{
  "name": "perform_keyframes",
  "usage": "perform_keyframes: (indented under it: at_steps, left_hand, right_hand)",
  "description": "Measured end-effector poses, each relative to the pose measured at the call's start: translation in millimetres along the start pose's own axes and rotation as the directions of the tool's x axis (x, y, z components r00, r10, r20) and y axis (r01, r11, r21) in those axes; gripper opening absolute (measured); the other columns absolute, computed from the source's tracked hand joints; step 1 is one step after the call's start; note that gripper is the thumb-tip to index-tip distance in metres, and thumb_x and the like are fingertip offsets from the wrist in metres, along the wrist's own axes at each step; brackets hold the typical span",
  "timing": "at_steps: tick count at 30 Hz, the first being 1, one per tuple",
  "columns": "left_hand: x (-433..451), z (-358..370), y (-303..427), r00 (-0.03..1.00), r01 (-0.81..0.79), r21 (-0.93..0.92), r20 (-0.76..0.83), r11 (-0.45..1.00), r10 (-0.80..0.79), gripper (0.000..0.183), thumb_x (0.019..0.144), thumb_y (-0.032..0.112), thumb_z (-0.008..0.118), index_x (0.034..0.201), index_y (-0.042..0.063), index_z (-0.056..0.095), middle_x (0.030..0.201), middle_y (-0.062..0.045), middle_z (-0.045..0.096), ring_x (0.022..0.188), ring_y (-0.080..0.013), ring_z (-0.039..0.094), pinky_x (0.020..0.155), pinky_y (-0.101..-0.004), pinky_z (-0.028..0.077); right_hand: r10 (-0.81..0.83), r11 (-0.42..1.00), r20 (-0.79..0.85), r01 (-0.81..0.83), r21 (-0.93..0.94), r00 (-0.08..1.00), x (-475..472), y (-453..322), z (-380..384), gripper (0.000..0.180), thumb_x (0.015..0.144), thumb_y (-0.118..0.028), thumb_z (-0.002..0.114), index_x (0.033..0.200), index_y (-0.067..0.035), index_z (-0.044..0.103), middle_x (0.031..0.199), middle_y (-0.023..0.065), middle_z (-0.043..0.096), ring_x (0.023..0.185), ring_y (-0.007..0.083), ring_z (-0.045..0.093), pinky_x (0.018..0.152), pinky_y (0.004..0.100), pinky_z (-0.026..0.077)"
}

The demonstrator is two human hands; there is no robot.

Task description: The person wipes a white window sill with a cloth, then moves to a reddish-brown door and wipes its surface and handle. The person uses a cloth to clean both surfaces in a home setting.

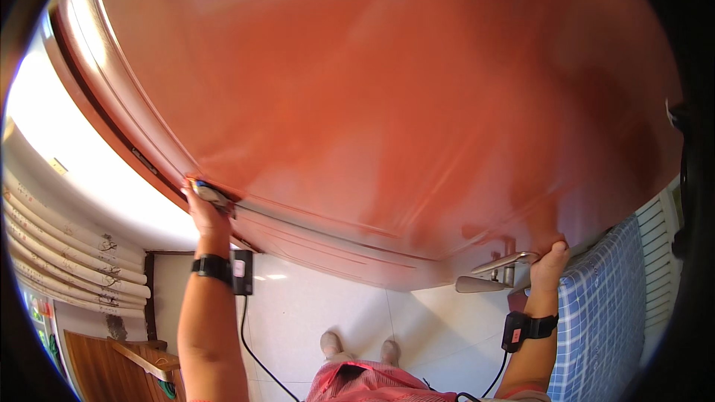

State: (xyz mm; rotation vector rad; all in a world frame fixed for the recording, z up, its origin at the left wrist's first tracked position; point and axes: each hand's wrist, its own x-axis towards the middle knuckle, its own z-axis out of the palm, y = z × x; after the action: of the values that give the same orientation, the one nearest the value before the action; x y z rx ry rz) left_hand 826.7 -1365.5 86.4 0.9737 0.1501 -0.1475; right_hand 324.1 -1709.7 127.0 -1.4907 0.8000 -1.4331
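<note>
A large, glossy reddish-brown door point(357, 117) fills the upper view and mirrors my right arm. My left hand point(205, 213) is raised against the door's moulded edge at left, pressing a small greyish bundle point(211, 194), probably a cloth, to it. Most of those fingers are hidden behind the bundle. At the lower right, my right hand point(550, 262) meets the end of a metal lever handle point(503, 263). Its fingers are mostly out of sight, so whether they wrap the lever cannot be told. Both wrists wear black straps with small cabled boxes.
A bed or table under a blue checked cloth point(600, 301) stands close by my right arm. White slats point(659, 262) rise beyond it. Left are a gathered curtain point(78, 268) and a wooden piece of furniture point(106, 365). My shoes point(331, 341) stand on pale floor tiles point(313, 290).
</note>
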Motion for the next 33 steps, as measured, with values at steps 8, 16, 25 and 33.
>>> perform_keyframes:
  at_steps: [8,16,25,33]
  left_hand:
    - [43.1,-21.5,-18.3,0.980,-0.118,0.080,-0.148,0.990,0.129,0.041,0.096,0.056,0.039,0.119,0.023,0.048,0.082,0.002,0.055,0.057,-0.0133,0.053,0.043,-0.0269,0.041]
    - [-56.0,-29.6,-152.3,0.875,0.471,-0.104,-0.069,0.876,-0.479,0.050,0.096,0.062,0.028,0.097,0.017,0.049,0.083,-0.003,0.057,0.054,-0.0194,0.051,0.042,-0.0313,0.036]
    - [-28.0,-51.3,-138.9,0.809,0.572,-0.284,0.041,0.769,-0.586,0.055,0.100,0.056,0.023,0.106,0.012,0.055,0.099,-0.010,0.062,0.085,-0.0300,0.060,0.071,-0.0459,0.052]
    - [120.8,-71.1,46.3,0.992,0.057,0.017,-0.117,0.998,-0.054,0.055,0.093,0.065,0.036,0.095,0.014,0.057,0.075,-0.007,0.064,0.057,-0.0250,0.061,0.042,-0.0362,0.047]
  right_hand:
    - [0.135,0.983,-0.130,-0.116,0.144,0.982,4.1,25.6,-40.6,0.088,0.064,-0.079,0.066,0.111,-0.005,0.056,0.104,0.0022,0.057,0.095,0.0152,0.059,0.076,0.0292,0.053]
    - [0.135,0.986,-0.097,-0.125,0.108,0.986,7.6,31.6,-54.7,0.084,0.062,-0.080,0.065,0.112,-0.015,0.054,0.105,-0.0038,0.055,0.093,0.0102,0.056,0.075,0.0264,0.050]
    - [0.113,0.985,-0.367,-0.056,0.161,0.923,5.5,21.3,-10.4,0.067,0.070,-0.077,0.063,0.091,-0.013,0.054,0.084,-0.0057,0.051,0.074,0.0085,0.050,0.063,0.0256,0.044]
    - [0.099,0.992,-0.112,-0.090,0.083,0.989,10.4,40.9,-56.4,0.065,0.078,-0.077,0.052,0.096,-0.014,0.054,0.087,-0.0031,0.052,0.077,0.0092,0.050,0.068,0.0242,0.044]
